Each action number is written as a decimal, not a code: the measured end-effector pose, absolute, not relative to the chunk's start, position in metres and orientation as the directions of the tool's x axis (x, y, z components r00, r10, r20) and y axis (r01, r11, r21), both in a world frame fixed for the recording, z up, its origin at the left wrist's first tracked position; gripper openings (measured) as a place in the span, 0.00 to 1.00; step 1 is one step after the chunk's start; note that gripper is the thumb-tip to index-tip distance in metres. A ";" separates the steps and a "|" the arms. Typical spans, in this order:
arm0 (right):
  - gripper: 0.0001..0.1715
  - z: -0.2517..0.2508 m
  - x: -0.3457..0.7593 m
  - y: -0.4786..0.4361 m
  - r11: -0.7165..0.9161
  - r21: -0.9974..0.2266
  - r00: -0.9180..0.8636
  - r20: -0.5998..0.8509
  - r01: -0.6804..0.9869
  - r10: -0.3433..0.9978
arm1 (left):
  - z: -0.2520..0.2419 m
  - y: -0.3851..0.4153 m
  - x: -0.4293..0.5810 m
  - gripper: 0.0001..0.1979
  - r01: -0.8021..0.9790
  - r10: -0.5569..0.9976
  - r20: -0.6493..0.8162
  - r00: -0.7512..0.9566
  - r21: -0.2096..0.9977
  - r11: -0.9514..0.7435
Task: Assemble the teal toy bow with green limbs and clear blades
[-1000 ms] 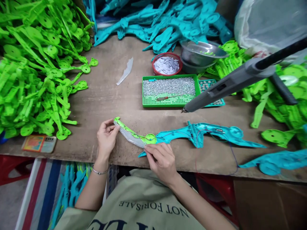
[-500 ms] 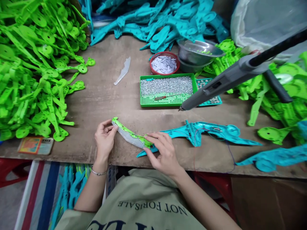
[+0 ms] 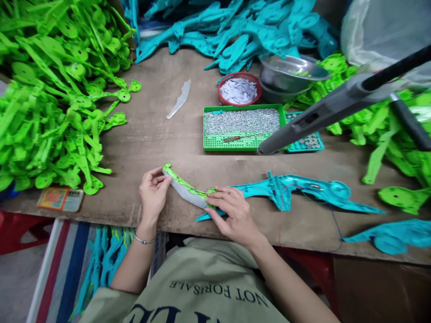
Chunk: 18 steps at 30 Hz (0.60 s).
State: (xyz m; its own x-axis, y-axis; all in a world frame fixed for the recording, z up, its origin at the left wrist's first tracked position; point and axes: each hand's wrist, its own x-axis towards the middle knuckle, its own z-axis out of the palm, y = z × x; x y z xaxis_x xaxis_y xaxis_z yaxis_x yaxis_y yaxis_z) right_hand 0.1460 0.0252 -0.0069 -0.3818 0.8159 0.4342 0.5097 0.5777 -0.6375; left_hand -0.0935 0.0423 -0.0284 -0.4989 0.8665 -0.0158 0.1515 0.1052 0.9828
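Between my hands is a curved green plastic part (image 3: 188, 187) with a translucent white blade-shaped piece (image 3: 186, 194) along its near side. My left hand (image 3: 153, 190) pinches its far left end between thumb and fingers. My right hand (image 3: 233, 210) grips its right end, fingers on top and thumb at the near edge. Under and beyond my right hand lies a long teal plastic shell (image 3: 259, 188), partly hidden by it, with thin red and dark wires and a small metal part in it. A second teal part (image 3: 392, 240) lies at the right table edge.
An electric screwdriver (image 3: 303, 116) hangs over a green tray (image 3: 244, 147) of screws holding a small screwdriver. Behind are a red basket (image 3: 220, 96) of white pieces and metal bowls (image 3: 292, 74). A loose translucent blade (image 3: 180, 99) lies mid-table. Green parts (image 3: 63, 103) and teal parts (image 3: 215, 33) are heaped around.
The whole view has shifted slightly, so things appear a little farther right. Both hands keep their grip on the green part, with hardly any change in pose.
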 end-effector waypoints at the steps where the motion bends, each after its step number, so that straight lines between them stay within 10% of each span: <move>1: 0.06 -0.008 0.146 0.026 0.587 -0.627 -0.388 0.441 0.513 0.809 | -0.029 0.042 -0.093 0.22 0.156 0.868 -0.012 -0.496 0.982 0.103; 11: 0.05 -0.010 0.144 0.024 0.609 -0.567 -0.426 0.435 0.555 0.793 | -0.032 0.039 -0.095 0.21 0.164 0.894 0.039 -0.447 0.986 0.039; 18: 0.05 -0.007 0.145 0.026 0.598 -0.561 -0.450 0.395 0.572 0.801 | -0.019 0.038 -0.093 0.15 0.490 0.913 0.186 -0.364 0.871 0.018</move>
